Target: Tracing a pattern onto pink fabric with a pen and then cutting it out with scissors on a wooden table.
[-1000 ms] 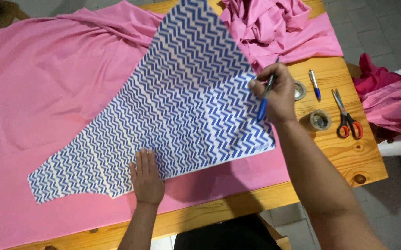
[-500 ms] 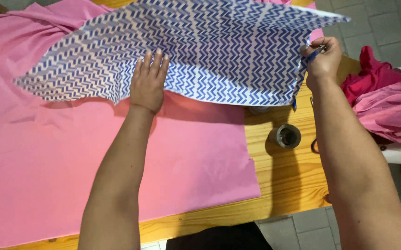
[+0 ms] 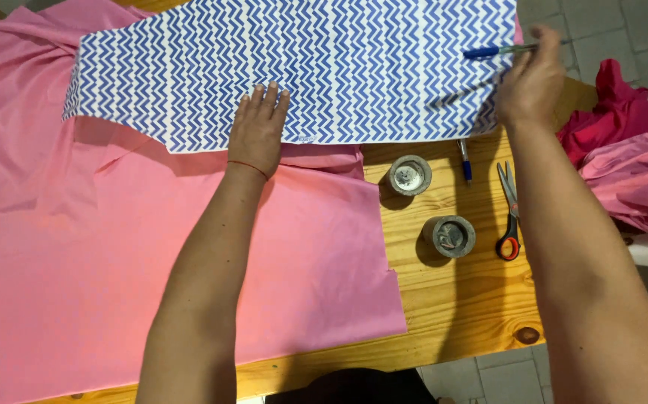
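A blue and white zigzag pattern piece (image 3: 324, 60) lies across the far part of the pink fabric (image 3: 114, 247) on the wooden table (image 3: 459, 307). My left hand (image 3: 258, 129) presses flat on the piece's near edge, fingers spread. My right hand (image 3: 530, 86) is at the piece's right end and grips a blue pen (image 3: 492, 51) that points left over the pattern.
On the bare wood to the right lie two round grey weights (image 3: 410, 174) (image 3: 451, 236), a second blue pen (image 3: 465, 161) and red-handled scissors (image 3: 509, 213). More pink and red cloth (image 3: 631, 157) is heaped at the right edge. Tiled floor shows beyond the table.
The pattern piece has been turned and shifted toward the far side of the table, now lying crosswise. My left hand moved up with it; my right hand kept the pen.
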